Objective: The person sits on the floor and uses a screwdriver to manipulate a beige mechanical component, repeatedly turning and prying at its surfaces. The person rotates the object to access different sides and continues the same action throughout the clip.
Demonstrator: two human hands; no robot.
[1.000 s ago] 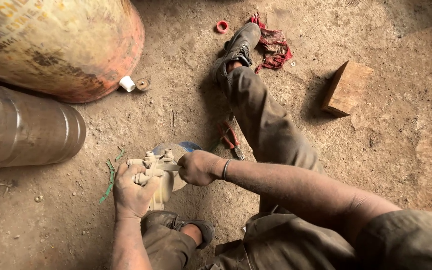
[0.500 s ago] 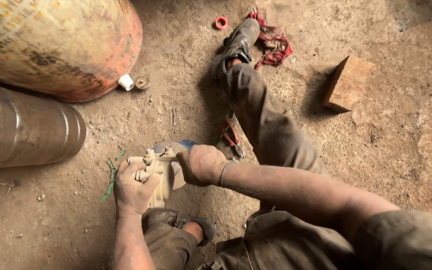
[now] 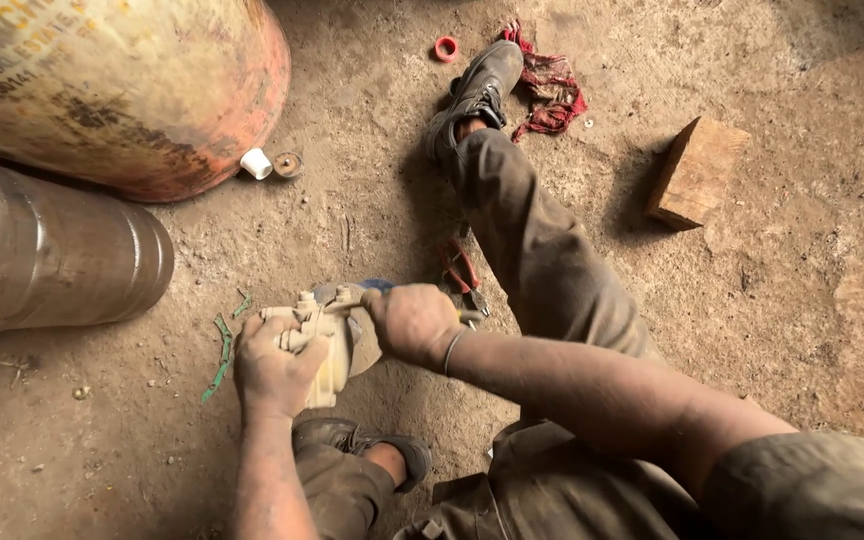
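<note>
The fingers of the left hand (image 3: 274, 365) are curled tight over the near end of a dusty, cream-coloured cast part (image 3: 324, 338), knuckles up, pinning it to the dirt floor (image 3: 802, 300). The right hand (image 3: 410, 322) is closed over the part's far, upper side, fingers wrapped down around it; a thin bangle sits at that wrist. Something slim and dark pokes out past the right hand's edge, possibly a tool handle, but the hand hides too much to be sure.

The part lies low on the ground between the person's legs, just ahead of the bent left foot in its shoe (image 3: 362, 442). Its long axis runs roughly from the left hand up and to the right toward the right hand, the lumpy, ribbed end facing the left hand.

Just beyond the right hand, red-handled pliers (image 3: 460, 275) lie against the outstretched right leg. Green scraps (image 3: 222, 352) lie just left of the part. Further left a grey metal drum (image 3: 52, 260) lies on its side, with an orange gas cylinder (image 3: 122, 90) behind it, closing that side. A white cap (image 3: 255, 163) rests by the cylinder. To the right, past the leg, the floor opens out to a wooden block (image 3: 697, 172); a red rag (image 3: 550, 90) lies by the far shoe.
</note>
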